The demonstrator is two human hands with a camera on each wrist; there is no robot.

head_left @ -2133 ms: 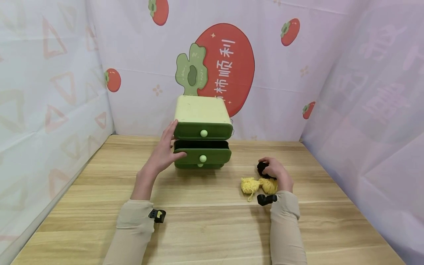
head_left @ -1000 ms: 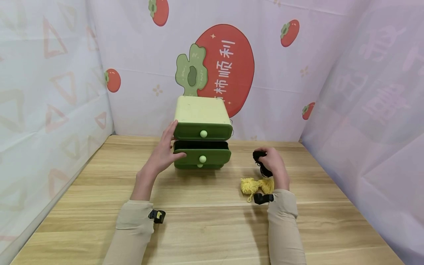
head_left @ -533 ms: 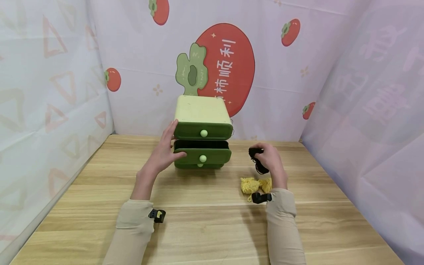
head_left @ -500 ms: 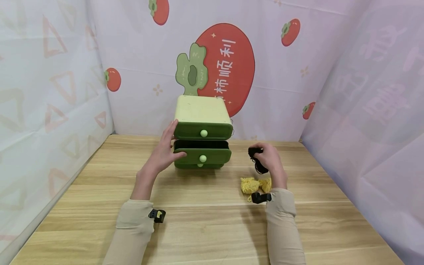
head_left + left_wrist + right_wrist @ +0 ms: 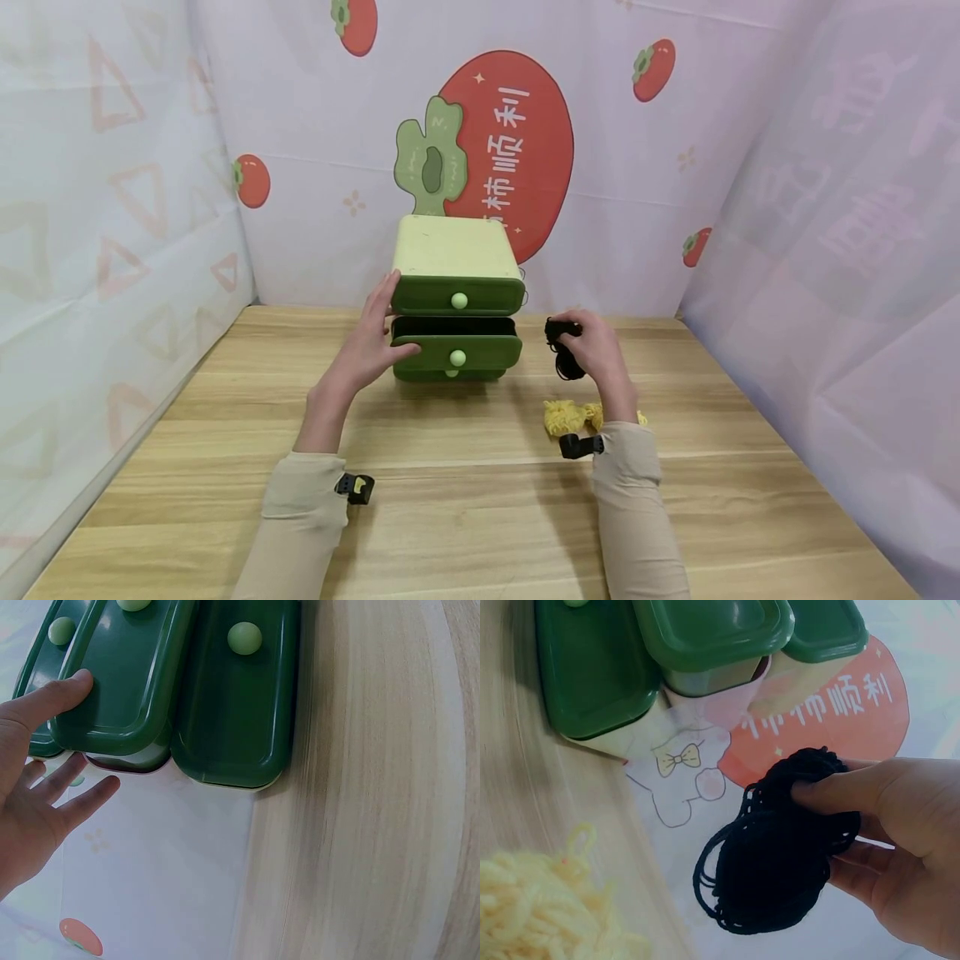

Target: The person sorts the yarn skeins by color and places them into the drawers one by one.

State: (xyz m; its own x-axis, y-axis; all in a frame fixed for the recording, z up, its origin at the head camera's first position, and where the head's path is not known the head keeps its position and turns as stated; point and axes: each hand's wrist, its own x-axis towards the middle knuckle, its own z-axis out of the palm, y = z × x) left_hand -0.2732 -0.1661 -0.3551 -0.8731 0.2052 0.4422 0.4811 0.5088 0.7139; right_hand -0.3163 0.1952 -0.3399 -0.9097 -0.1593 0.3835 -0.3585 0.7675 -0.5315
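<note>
A small cabinet with a cream top and dark green drawers stands on the wooden table; its middle drawer is pulled partway out. My left hand is at the cabinet's left side, its fingers straight beside it and the thumb against the middle drawer's front. In my right hand is a bundle of black yarn, pinched between thumb and fingers and held up to the right of the cabinet. Yellow yarn lies beneath the right wrist, which partly hides it.
The wooden table extends in front of the cabinet and to both sides. Behind it hangs a printed cloth backdrop, with more cloth along the left and right edges. The other drawers, top and bottom, are pushed in.
My right hand has lifted the black yarn from beside the yellow yarn and carried it left and away from me, closer to the cabinet. The left hand has stayed in place.
</note>
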